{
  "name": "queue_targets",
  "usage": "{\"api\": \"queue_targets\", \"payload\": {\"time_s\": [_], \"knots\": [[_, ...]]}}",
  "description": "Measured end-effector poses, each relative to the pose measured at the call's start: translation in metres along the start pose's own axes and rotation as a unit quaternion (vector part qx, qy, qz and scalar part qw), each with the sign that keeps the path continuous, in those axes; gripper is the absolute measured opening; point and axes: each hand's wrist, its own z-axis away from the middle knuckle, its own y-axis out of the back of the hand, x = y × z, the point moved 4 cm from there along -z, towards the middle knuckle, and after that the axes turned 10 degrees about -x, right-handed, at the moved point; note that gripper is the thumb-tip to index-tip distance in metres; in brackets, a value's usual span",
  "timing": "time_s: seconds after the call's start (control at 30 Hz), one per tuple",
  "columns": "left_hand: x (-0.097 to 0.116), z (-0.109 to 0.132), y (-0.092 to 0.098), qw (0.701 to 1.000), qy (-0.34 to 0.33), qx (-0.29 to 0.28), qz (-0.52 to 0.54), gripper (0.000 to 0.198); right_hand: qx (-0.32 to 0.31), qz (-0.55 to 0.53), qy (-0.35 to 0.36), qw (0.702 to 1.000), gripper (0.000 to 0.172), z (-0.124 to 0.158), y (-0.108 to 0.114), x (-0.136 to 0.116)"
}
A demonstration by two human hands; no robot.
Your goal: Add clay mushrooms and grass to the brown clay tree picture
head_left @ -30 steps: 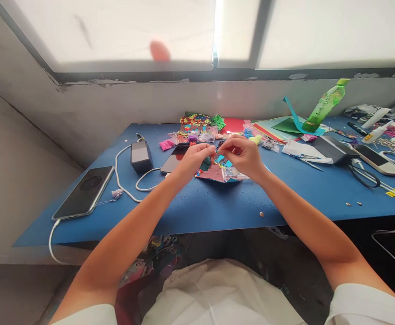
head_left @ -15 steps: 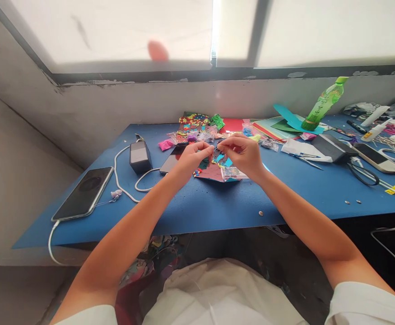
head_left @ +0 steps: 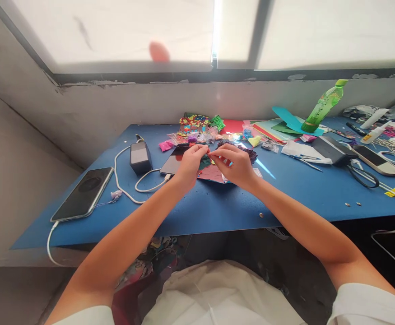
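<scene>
My left hand [head_left: 194, 161] and my right hand [head_left: 234, 163] meet above the middle of the blue table, both closed in a pinch with fingertips almost touching. Whatever lies between the fingertips is too small to make out. Beneath them rests a reddish-brown board [head_left: 211, 175] with dark and coloured pieces on it, partly hidden by my hands. A dark ruffled piece [head_left: 251, 154] shows just behind my right hand. Left of my left hand lies a tablet or phone [head_left: 170, 163] with a white cable plugged in.
On the left are a phone [head_left: 82, 194] and a black power brick [head_left: 140, 157]. Behind my hands sit small bags of coloured bits [head_left: 204, 135] and a sequined piece [head_left: 194, 122]. A green bottle [head_left: 324, 106], a dark case [head_left: 332, 146] and a pen [head_left: 306, 161] are to the right.
My right hand has moved left and slightly down, so its fingertips now come close to my left hand's. The dark ruffled piece behind it has come into view.
</scene>
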Motion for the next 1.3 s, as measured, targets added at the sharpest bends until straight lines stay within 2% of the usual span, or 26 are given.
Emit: {"api": "queue_targets", "payload": {"time_s": [0.13,0.27,0.33,0.4,0.47,0.53,0.67,0.87,1.03,1.3], "knots": [[-0.006,0.002,-0.005,0.999,0.013,0.01,0.033,0.016,0.003,0.069,0.005,0.998,0.024,0.005,-0.007,-0.001],[-0.006,0.001,-0.001,0.999,0.027,0.017,0.039,0.014,-0.071,0.103,0.041,0.991,0.027,0.006,-0.007,-0.007],[-0.006,0.0,0.001,0.999,0.024,0.021,0.033,0.014,-0.087,0.095,0.05,0.99,0.03,0.004,-0.004,-0.01],[-0.005,-0.002,0.003,1.0,0.014,0.018,0.021,0.015,-0.05,0.072,0.028,0.996,0.033,0.001,0.003,-0.009],[-0.003,-0.003,0.002,1.0,0.002,0.007,0.007,0.017,0.014,0.038,-0.018,0.999,0.034,-0.002,0.011,-0.004],[-0.002,-0.003,0.0,1.0,-0.009,-0.009,-0.005,0.018,0.048,-0.013,-0.069,0.996,0.032,-0.004,0.015,0.006],[0.001,-0.002,-0.003,0.998,-0.033,-0.041,-0.023,0.018,0.01,-0.153,-0.149,0.977,0.036,-0.008,0.011,0.02],[0.003,-0.002,-0.001,0.995,-0.059,-0.061,-0.055,0.021,-0.018,-0.303,-0.173,0.937,0.048,-0.009,0.008,0.014],[0.005,0.0,-0.002,0.994,-0.06,-0.063,-0.063,0.022,-0.023,-0.332,-0.182,0.925,0.05,-0.01,0.007,0.012],[0.006,-0.002,-0.001,0.998,-0.031,-0.044,-0.029,0.015,0.004,-0.342,-0.197,0.919,0.033,-0.01,0.008,0.017]]}}
